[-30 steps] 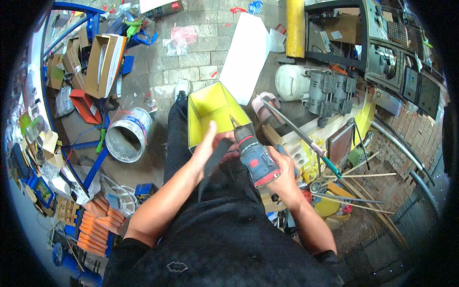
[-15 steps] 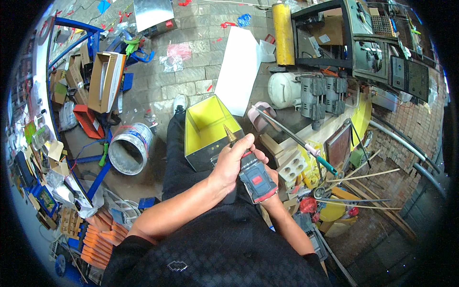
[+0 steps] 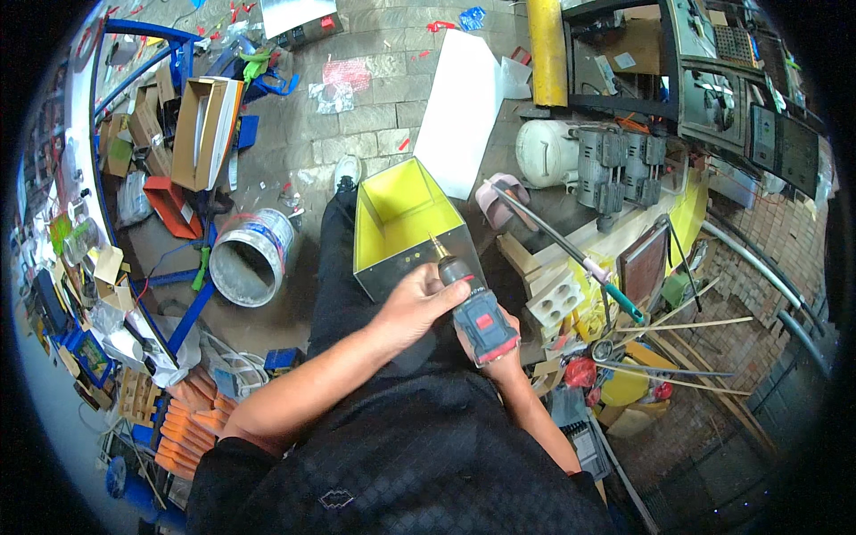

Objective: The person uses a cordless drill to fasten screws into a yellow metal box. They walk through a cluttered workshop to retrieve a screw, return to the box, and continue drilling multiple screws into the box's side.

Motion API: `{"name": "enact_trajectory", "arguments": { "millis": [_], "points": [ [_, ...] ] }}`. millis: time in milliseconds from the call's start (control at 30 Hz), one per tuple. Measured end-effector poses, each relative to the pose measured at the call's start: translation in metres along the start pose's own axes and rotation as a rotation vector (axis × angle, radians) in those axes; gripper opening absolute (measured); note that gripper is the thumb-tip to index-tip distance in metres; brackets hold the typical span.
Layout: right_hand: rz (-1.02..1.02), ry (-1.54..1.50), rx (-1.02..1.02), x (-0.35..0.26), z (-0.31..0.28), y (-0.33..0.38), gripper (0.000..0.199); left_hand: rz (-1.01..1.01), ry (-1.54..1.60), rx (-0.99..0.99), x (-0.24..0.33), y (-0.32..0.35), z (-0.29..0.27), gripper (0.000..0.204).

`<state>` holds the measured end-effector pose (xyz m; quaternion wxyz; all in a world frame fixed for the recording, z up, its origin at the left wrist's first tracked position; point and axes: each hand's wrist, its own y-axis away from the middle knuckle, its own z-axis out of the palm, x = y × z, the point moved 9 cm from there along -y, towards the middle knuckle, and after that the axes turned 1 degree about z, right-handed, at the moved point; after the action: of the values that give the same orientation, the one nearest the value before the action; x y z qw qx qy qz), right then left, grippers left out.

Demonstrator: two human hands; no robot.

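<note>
A person sits with a yellow-lined open box (image 3: 399, 214) resting on the lap, its open side up and its dark front wall facing the body. The left hand (image 3: 412, 306) is closed around the front part of a cordless drill (image 3: 471, 306), fingers wrapped near the chuck, just at the box's near wall. The right hand (image 3: 504, 352) sits under the drill's red and grey body and is mostly hidden by it, so its grip cannot be made out for certain, though it appears to hold the handle. The drill bit (image 3: 436, 243) points up and away, its tip over the near edge of the box. On the floor to the left stands an empty metal bucket (image 3: 250, 259), well apart from the hands. A white board (image 3: 459, 111) lies on the paving beyond the box. To the right lies a white perforated block (image 3: 557, 305), near the drill.
</note>
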<state>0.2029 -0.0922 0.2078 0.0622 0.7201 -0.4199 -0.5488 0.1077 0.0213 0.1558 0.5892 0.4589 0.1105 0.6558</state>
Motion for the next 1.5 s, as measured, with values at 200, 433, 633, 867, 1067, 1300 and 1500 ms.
{"name": "enact_trajectory", "arguments": {
  "millis": [200, 433, 633, 867, 1067, 1300, 1500],
  "points": [
    [0.237, 0.237, -0.084, 0.056, 0.006, 0.004, 0.03, -0.189, -1.299, 0.247, 0.015, -0.006, -0.103, 0.056],
    [0.331, 0.451, -0.197, 0.065, 0.026, -0.006, 0.041, -0.108, -1.605, 0.157, -0.053, -0.06, -0.135, 0.07],
    [0.36, 0.617, -0.274, 0.064, 0.032, -0.018, 0.052, -0.09, -1.513, 0.12, -0.069, -0.063, -0.151, 0.064],
    [0.402, 0.646, -0.284, 0.064, 0.03, -0.023, 0.046, -0.077, -1.486, 0.107, -0.072, -0.07, -0.154, 0.065],
    [0.443, 0.671, -0.321, 0.063, 0.037, -0.035, 0.048, -0.124, -1.476, 0.079, -0.073, -0.07, -0.156, 0.063],
    [0.394, 0.772, -0.395, 0.064, 0.044, -0.041, 0.049, -0.141, -1.447, 0.073, -0.074, -0.071, -0.156, 0.06],
    [0.383, 0.514, -0.192, 0.09, 0.034, -0.022, 0.055, -0.165, -1.449, 0.069, -0.072, -0.071, -0.157, 0.062]
  ]
}}
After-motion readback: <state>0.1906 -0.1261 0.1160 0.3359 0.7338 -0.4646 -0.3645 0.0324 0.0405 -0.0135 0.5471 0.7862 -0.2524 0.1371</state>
